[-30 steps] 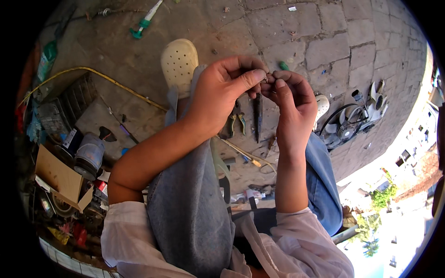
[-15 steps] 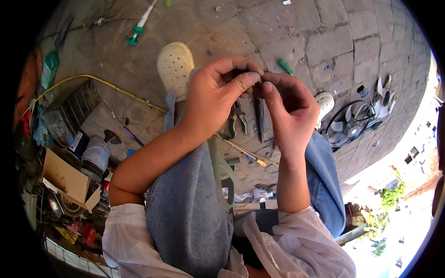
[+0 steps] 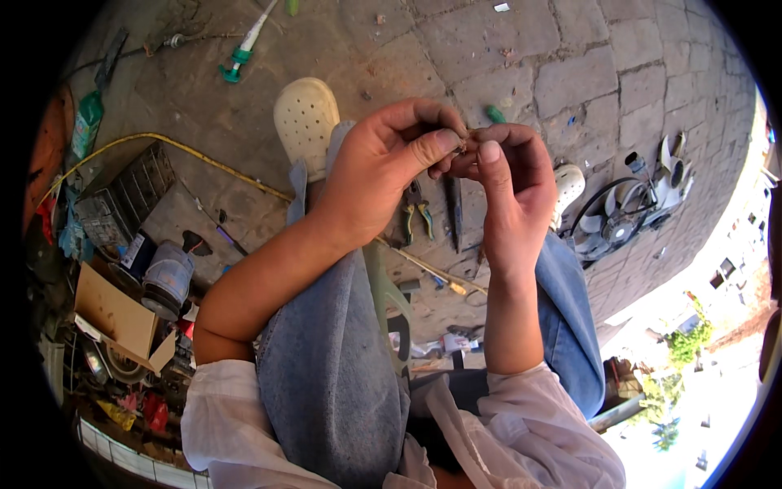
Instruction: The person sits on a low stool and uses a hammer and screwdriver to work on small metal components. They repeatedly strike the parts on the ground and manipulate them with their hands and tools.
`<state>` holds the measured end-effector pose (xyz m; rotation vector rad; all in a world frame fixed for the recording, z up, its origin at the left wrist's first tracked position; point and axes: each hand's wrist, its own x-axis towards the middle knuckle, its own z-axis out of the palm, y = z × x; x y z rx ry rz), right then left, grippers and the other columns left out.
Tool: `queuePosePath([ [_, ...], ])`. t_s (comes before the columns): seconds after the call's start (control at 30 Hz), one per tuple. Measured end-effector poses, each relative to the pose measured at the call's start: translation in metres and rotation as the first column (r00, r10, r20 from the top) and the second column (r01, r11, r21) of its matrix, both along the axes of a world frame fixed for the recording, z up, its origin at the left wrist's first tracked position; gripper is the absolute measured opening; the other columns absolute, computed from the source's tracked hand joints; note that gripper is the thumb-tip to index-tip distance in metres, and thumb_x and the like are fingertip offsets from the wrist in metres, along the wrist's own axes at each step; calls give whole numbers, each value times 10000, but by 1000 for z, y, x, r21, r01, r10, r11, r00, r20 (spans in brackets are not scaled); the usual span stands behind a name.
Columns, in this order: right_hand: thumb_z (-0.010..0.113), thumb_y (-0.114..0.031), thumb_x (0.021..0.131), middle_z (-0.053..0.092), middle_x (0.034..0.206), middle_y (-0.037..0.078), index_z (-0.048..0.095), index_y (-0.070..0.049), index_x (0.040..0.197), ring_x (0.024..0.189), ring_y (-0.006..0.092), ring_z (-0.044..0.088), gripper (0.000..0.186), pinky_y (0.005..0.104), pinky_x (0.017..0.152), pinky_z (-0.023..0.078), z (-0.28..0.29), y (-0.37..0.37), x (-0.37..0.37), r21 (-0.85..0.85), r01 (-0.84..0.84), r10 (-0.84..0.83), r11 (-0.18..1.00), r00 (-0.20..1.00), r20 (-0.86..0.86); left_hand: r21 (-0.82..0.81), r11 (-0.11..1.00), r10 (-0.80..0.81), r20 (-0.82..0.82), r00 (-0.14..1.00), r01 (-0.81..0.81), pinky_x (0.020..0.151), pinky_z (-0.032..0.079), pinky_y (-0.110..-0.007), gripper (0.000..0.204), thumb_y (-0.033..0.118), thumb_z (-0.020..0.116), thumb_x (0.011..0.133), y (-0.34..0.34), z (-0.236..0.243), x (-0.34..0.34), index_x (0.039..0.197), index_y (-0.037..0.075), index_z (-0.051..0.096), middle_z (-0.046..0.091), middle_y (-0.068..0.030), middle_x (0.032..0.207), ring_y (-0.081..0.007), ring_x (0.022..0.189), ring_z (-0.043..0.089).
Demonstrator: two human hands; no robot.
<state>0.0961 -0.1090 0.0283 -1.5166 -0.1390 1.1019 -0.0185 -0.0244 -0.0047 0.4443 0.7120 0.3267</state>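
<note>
My left hand [image 3: 383, 167] is closed in a pinch, thumb against forefinger. A tiny dark, rough-looking piece [image 3: 462, 149] shows at its fingertips, too small to name. My right hand [image 3: 518, 191] meets it there with curled fingers, its thumb raised beside the forefinger; whatever lies between those fingers is hidden. Both hands are held above the paving, over the gap between my knees. Below them lie pliers [image 3: 419, 216] with yellow-and-blue handles and a long dark flat tool [image 3: 454, 213].
A fan with metal blades [image 3: 623, 216] lies at the right. An open cardboard box [image 3: 118, 314], a metal crate [image 3: 126, 196] and a grey tub [image 3: 169, 273] crowd the left. A yellow hose [image 3: 204, 165] crosses the paving. A green-and-white tool [image 3: 242, 53] lies farther off.
My right thumb has lifted and moved right, away from the left fingertips. The right fingers have shifted slightly, and the tiny dark piece shows more. The left hand has barely moved.
</note>
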Motion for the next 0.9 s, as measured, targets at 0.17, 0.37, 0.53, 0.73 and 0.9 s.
queuePosePath([
  [0.17, 672, -6, 843, 660, 936, 95, 595, 64, 1032, 857, 123, 636, 215, 238, 778, 511, -13, -1, -4, -69, -86, 85, 994, 996, -21, 109, 994, -7, -194, 981, 29, 667, 431, -213, 107, 47, 586, 898, 0, -9, -2, 988, -7, 605, 605, -18, 838, -78, 731, 527],
  [0.37, 711, -63, 825, 672, 795, 52, 659, 46, 909, 707, 76, 615, 147, 208, 636, 495, -47, -12, -8, -205, -92, 99, 974, 995, 27, 84, 991, -68, -316, 946, 99, 669, 425, -220, 108, 65, 598, 892, -6, -29, -4, 980, 7, 616, 612, -3, 816, -76, 724, 532],
  [0.53, 701, -89, 839, 671, 755, 59, 658, 51, 890, 673, 82, 618, 155, 217, 619, 500, -63, -20, -6, -254, -160, 179, 954, 982, 52, 31, 988, -127, -371, 920, 150, 657, 442, -228, 126, 82, 620, 881, -10, -45, -5, 979, 3, 625, 623, -9, 818, -78, 713, 546],
  [0.73, 684, -106, 854, 671, 752, 67, 657, 55, 874, 664, 96, 622, 165, 225, 613, 501, -74, -23, -1, -294, -188, 203, 937, 979, 24, 56, 977, -167, -412, 896, 207, 660, 459, -236, 129, 91, 626, 880, -12, -57, -4, 966, -5, 635, 634, -22, 819, -86, 720, 568],
  [0.9, 681, -92, 852, 679, 781, 75, 666, 55, 898, 689, 101, 624, 155, 226, 633, 501, -90, -16, 15, -286, -138, 136, 948, 990, -30, -19, 981, -186, -373, 909, 193, 698, 479, -228, 155, 96, 637, 876, -9, -84, 10, 997, 0, 642, 650, -30, 851, -94, 745, 588],
])
